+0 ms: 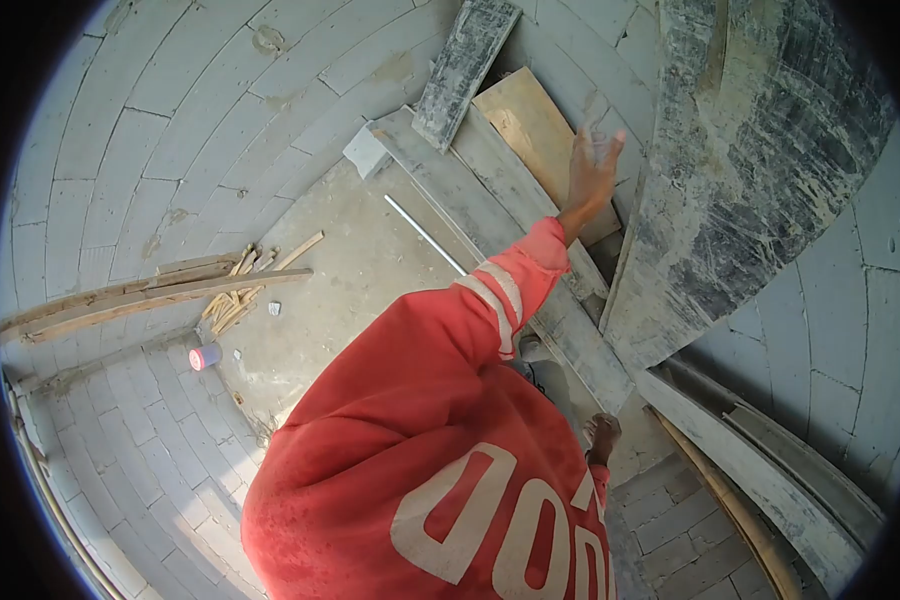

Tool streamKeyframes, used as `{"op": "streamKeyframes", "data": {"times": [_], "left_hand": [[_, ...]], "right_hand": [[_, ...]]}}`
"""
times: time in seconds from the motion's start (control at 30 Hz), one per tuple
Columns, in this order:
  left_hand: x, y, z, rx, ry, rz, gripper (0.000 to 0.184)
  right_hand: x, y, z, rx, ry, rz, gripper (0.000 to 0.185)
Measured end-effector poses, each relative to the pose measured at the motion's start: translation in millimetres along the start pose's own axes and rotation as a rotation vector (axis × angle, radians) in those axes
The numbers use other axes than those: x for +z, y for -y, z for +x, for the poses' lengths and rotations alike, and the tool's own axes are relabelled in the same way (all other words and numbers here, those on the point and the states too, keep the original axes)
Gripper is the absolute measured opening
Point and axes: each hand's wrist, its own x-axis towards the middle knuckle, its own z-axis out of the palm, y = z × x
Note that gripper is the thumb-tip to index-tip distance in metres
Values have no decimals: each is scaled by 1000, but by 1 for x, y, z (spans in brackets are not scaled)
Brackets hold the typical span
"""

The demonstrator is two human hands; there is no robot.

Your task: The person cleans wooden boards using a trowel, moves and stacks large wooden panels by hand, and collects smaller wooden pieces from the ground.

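My left hand [592,175] reaches out at the upper right, fingers apart and nothing held. In this view it overlaps the edge of a tan wooden board [530,125]; I cannot tell whether it touches it. My right hand [602,432] is lower down, close to the near end of a long grey plank [585,345]. Its fingers look curled, and whatever they might hold is hidden. Right of both hands, a large cement-stained panel [740,190] leans on the block wall. A short stained board [465,75] lies across the planks' far end.
A thin white pipe [425,235] lies on the concrete floor [320,230]. To the left are long timber beams [170,295], a pile of wood sticks [235,300] and a small tub [204,356]. More long boards [770,460] stand at lower right. Grey block walls [210,110] surround the floor.
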Motion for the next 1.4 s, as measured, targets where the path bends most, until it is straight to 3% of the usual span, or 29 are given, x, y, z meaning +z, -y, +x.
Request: {"op": "streamKeyframes", "data": {"times": [0.07, 0.13, 0.23, 0.37, 0.43, 0.5, 0.53, 0.6, 0.67, 0.73, 0.9, 0.97, 1.13, 1.23, 1.3, 1.4], "left_hand": [[-43, 71, -49, -214, 43, 439, 73], [-105, 151, -109, -455, 248, 693, 75], [-207, 225, -211, -694, 343, 876, 64], [-306, 232, -330, -946, 231, 1028, 50], [-337, 236, -370, -983, 230, 1034, 46], [-359, 250, -403, -1010, 177, 979, 39], [-364, 255, -409, -1019, 159, 986, 34], [-369, 269, -426, -1005, 108, 966, 26], [-384, 295, -452, -995, 78, 974, 22], [-393, 309, -465, -1027, 78, 985, 21], [-418, 341, -484, -1117, 28, 800, 20], [-421, 347, -486, -1298, -161, 656, 22], [-425, 366, -488, -1202, -115, 682, 30], [-414, 367, -476, -1281, -162, 638, 29], [-411, 367, -470, -1240, -169, 629, 29], [-415, 368, -462, -1232, -158, 658, 28]], "right_hand": [[0, 5, -3, -63, 41, 18, 11], [-2, 4, -4, -123, 90, 18, 11], [7, -1, 8, -61, 162, -60, 10], [23, -65, 43, 29, 293, -135, 9], [41, -85, 61, -18, 338, -515, 10], [64, -99, 87, -26, 339, -634, 13], [87, -103, 104, -58, 337, -747, 16], [135, -104, 134, -576, 313, -982, 26], [203, -91, 155, -515, 245, -956, 31], [268, -104, 203, -623, 302, -1020, 50], [422, -110, 283, -982, 298, -1376, 74], [458, -121, 308, -997, 289, -1466, 79], [495, -130, 347, -1019, 259, -1541, 81], [491, -122, 362, -1077, 337, -1476, 81], [487, -120, 364, -1242, 339, -1574, 76], [494, -134, 367, -1177, 407, -1548, 64]]}}
